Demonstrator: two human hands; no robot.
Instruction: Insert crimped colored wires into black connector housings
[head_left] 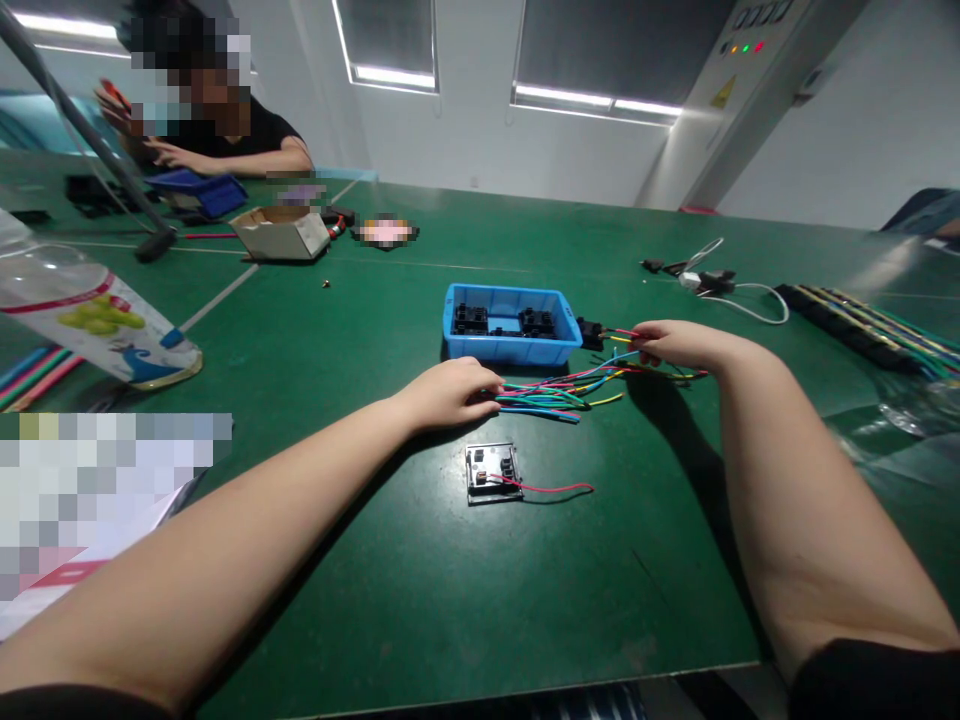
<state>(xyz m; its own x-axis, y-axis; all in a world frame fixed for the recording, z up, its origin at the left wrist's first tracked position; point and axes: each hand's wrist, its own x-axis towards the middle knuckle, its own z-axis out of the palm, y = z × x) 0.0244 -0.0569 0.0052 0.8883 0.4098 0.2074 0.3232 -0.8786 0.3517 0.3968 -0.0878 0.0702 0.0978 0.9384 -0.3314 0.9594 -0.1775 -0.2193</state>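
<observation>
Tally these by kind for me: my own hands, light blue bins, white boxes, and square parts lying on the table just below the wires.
Hands: 2, left hand and right hand
Light blue bin: 1
White box: 1
Square part: 1
Total: 5

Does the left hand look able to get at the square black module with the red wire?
Probably yes: only bare green tabletop separates the left hand from the square black module, though that hand may need to release the multicoloured wire bundle.
</observation>
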